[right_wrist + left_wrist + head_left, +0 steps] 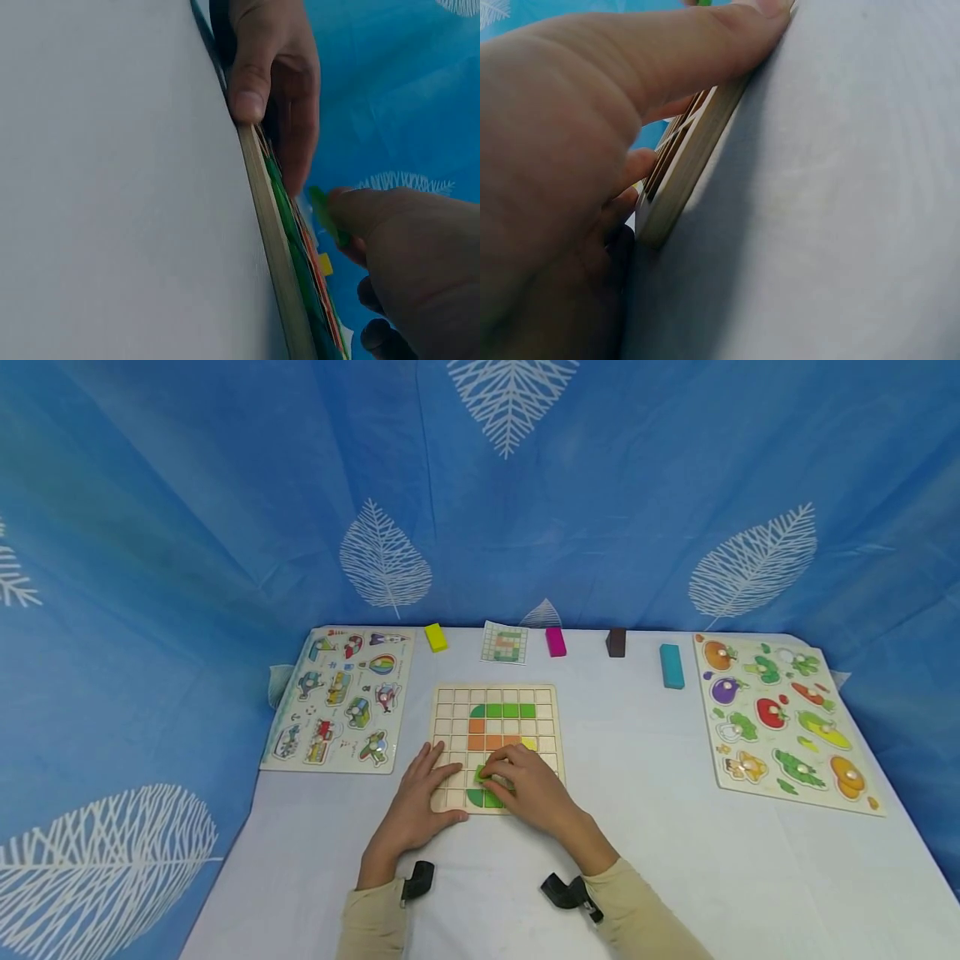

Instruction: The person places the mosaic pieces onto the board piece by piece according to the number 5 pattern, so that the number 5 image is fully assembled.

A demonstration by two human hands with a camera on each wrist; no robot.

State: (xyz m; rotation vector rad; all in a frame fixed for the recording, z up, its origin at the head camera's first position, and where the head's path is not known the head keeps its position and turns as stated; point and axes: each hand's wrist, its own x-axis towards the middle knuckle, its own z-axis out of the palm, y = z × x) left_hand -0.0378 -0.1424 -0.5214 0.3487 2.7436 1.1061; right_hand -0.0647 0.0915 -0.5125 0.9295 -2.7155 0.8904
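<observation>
A wooden grid board [442, 697] lies on the white table, with green, orange and yellow tiles in several of its cells. My left hand [422, 797] rests at the board's near left corner, fingers spread over its left side and thumb along the front edge [697, 165]. Between thumb and fingertips, my right hand [536, 787] pinches a small green tile [325, 216] just over the lower middle of the grid. Below that tile, a darker green rounded piece [475, 797] sits in the front part of the board. Part of the lower right grid is hidden under my right hand.
A patterned card [504, 644] lies behind the board, among yellow [436, 637], magenta [556, 642], dark brown [616, 642] and teal [672, 666] blocks. A vehicle puzzle [341, 702] lies left, a vegetable puzzle [787, 718] right. A blue curtain [600, 510] hangs behind.
</observation>
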